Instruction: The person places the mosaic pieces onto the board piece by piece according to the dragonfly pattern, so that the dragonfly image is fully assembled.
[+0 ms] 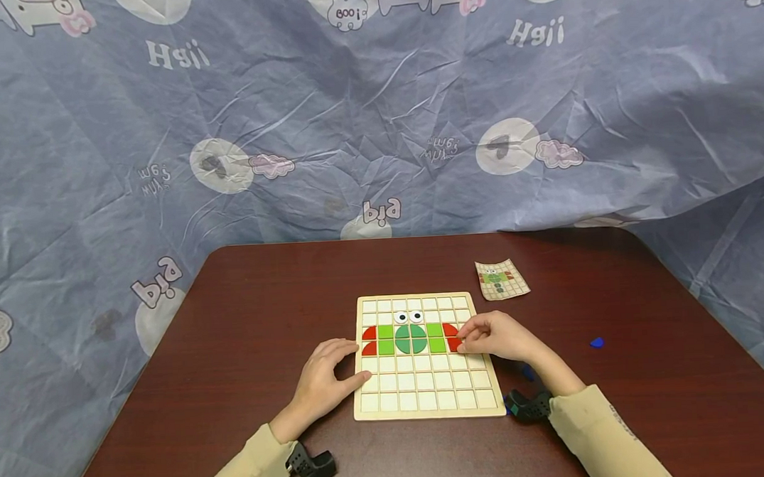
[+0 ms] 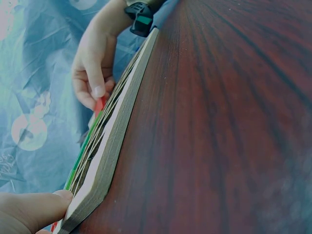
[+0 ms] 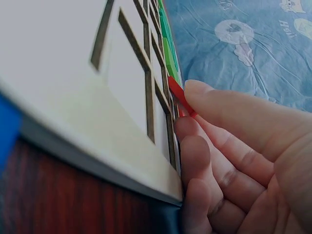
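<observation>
A pale wooden grid board (image 1: 428, 414) lies on the table with coloured pieces in its cells. Two eye pieces (image 1: 401, 317) sit above a teal circle of quarter pieces (image 1: 403, 339), with light green squares (image 1: 385, 340) on either side and red quarter pieces (image 1: 369, 348) at the left. My right hand (image 1: 498, 334) is over the board's right side, pinching a red quarter piece (image 3: 179, 95) between thumb and fingers; the piece looks tilted against its cell. My left hand (image 1: 324, 376) rests at the left edge, thumb touching the rim, fingers loosely bent.
A small picture card (image 1: 502, 279) with a similar coloured figure on a grid lies behind the board to the right. Blue pieces (image 1: 596, 343) are scattered on the dark wooden table (image 1: 281, 285), some partly hidden by my right forearm. A patterned cloth (image 1: 351, 112) hangs behind.
</observation>
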The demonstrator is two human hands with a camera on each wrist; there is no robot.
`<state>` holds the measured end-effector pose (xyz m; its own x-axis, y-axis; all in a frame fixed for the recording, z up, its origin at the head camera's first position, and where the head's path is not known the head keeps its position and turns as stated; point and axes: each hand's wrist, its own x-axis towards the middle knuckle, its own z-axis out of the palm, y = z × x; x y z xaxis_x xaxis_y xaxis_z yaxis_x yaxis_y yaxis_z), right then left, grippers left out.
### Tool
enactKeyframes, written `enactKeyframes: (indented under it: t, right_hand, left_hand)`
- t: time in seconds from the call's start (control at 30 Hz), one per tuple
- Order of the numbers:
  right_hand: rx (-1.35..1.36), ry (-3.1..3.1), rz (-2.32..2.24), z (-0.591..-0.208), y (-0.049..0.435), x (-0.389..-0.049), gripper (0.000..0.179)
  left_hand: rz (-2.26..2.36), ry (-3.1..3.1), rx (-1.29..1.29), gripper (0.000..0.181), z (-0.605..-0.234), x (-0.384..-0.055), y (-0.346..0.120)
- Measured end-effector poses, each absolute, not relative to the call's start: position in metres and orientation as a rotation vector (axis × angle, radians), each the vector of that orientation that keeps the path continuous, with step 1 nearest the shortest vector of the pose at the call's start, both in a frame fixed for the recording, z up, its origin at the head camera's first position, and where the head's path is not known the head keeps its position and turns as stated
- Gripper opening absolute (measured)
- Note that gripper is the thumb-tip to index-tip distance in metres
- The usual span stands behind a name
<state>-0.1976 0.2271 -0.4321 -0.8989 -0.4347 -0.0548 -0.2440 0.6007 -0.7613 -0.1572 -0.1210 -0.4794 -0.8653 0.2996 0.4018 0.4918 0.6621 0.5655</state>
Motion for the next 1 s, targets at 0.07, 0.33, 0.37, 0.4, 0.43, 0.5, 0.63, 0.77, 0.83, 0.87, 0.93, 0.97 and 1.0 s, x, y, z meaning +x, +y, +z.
enactKeyframes:
  t: [0.07, 0.33, 0.37, 0.4, 0.43, 0.5, 0.63, 0.77, 0.83, 0.87, 0.93, 0.97, 1.0]
  right_hand:
    - [-0.557, 2.602, -1.166, -0.432, 0.227, -0.197, 0.025]
    - [-0.571, 2.615, -1.131, -0.43, 0.225, -0.197, 0.022]
    - [-0.574, 2.615, -1.13, -0.431, 0.225, -0.197, 0.021]
    - [-0.575, 2.617, -1.127, -0.431, 0.226, -0.197, 0.021]
    - [-0.582, 2.618, -1.126, -0.431, 0.226, -0.197, 0.02]
    - [-0.597, 2.62, -1.119, -0.432, 0.225, -0.197, 0.02]
    - [-0.633, 2.618, -1.094, -0.431, 0.226, -0.197, 0.021]
    - [-0.645, 2.612, -1.095, -0.425, 0.232, -0.198, 0.026]
    - [-0.644, 2.596, -1.12, -0.42, 0.237, -0.198, 0.028]
    - [-0.638, 2.584, -1.142, -0.417, 0.24, -0.197, 0.029]
    - [-0.639, 2.555, -1.177, -0.412, 0.246, -0.197, 0.03]
    - [-0.647, 2.54, -1.192, -0.409, 0.249, -0.196, 0.031]
    - [-0.647, 2.534, -1.199, -0.406, 0.252, -0.196, 0.032]
  left_hand:
    - [-1.006, -2.605, -0.635, 0.048, -0.479, -0.157, -0.121]
    - [-1.01, -2.599, -0.641, 0.047, -0.478, -0.157, -0.121]
    - [-1.01, -2.6, -0.643, 0.047, -0.478, -0.157, -0.121]
    - [-1.011, -2.601, -0.643, 0.047, -0.478, -0.157, -0.121]
    - [-1.011, -2.602, -0.644, 0.047, -0.478, -0.157, -0.121]
    - [-1.01, -2.603, -0.645, 0.048, -0.478, -0.157, -0.121]
    - [-1.005, -2.595, -0.649, 0.047, -0.479, -0.157, -0.121]
    - [-0.998, -2.585, -0.658, 0.048, -0.479, -0.157, -0.121]
    - [-0.993, -2.58, -0.66, 0.048, -0.48, -0.157, -0.121]
    - [-0.992, -2.581, -0.659, 0.048, -0.48, -0.157, -0.121]
    - [-0.99, -2.583, -0.657, 0.048, -0.48, -0.157, -0.121]
    - [-0.986, -2.584, -0.654, 0.047, -0.48, -0.157, -0.121]
    - [-0.987, -2.586, -0.652, 0.047, -0.48, -0.157, -0.121]
